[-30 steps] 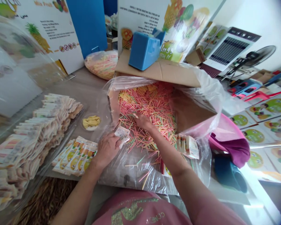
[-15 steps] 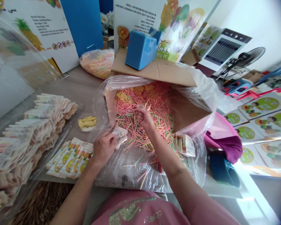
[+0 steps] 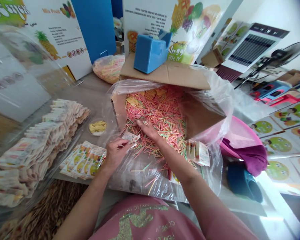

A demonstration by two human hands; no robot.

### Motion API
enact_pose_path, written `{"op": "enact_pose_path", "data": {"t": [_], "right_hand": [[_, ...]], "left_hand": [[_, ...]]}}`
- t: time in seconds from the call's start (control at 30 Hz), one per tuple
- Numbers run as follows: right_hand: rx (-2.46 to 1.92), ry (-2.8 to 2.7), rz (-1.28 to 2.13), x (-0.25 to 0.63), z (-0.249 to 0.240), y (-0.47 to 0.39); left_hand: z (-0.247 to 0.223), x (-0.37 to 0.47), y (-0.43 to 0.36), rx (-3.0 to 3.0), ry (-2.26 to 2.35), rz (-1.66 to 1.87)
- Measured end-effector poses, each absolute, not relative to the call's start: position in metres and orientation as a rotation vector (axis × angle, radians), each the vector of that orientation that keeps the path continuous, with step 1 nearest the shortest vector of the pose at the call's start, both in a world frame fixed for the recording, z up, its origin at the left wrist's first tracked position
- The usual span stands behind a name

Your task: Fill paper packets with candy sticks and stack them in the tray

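My left hand (image 3: pixel 117 153) pinches a small printed sachet (image 3: pixel 130 137) at the front left of a carton lined with clear plastic. My right hand (image 3: pixel 148 130) is over the heap of thin coloured candy sticks (image 3: pixel 162 111), just behind and right of the sachet. Its fingers look stretched and apart; any stick among them is too small to make out. Pink, yellow and green sticks fill the carton and spill onto the plastic in front. Flat printed sachets (image 3: pixel 83 160) lie fanned out left of my left forearm.
Rows of sachets (image 3: pixel 45 133) stand along the left. A small dish (image 3: pixel 98 128) holds yellow finger cots or similar. A blue tape dispenser (image 3: pixel 150 53) sits on the carton flap (image 3: pixel 182 75). At the right are a bundle of sachets (image 3: pixel 198 153) and a pink basket (image 3: pixel 250 136).
My right hand has moved left and slightly down toward the sachet, its fingers loosening from a closed shape. My left hand still holds the sachet. The view has shifted a little.
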State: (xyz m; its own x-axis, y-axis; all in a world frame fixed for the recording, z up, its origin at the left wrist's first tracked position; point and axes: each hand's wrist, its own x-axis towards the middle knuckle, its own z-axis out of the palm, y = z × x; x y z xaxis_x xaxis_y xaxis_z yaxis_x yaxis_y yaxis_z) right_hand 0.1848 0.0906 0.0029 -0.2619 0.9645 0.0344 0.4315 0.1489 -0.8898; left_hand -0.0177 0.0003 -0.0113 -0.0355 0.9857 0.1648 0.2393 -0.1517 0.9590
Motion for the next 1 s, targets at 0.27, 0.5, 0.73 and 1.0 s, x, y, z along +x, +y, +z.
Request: {"op": "enact_pose_path", "data": {"t": [0.27, 0.5, 0.73, 1.0], "right_hand": [[-1.108, -1.554, 1.069, 0.193, 0.06, 0.07], [-0.725, -1.587, 1.335, 0.18, 0.05, 0.056], [-0.689, -1.48, 1.499, 0.18, 0.054, 0.057], [-0.844, -1.453, 1.426, 0.161, 0.041, 0.047]], "left_hand": [[-0.004, -0.008, 0.017, 1.15, 1.289, 1.185], [-0.001, 0.013, 0.025, 1.132, 1.114, 1.205], [-0.005, 0.021, 0.029, 0.882, 0.933, 1.19], [0.004, 0.012, -0.003, 1.217, 1.023, 1.053]]}}
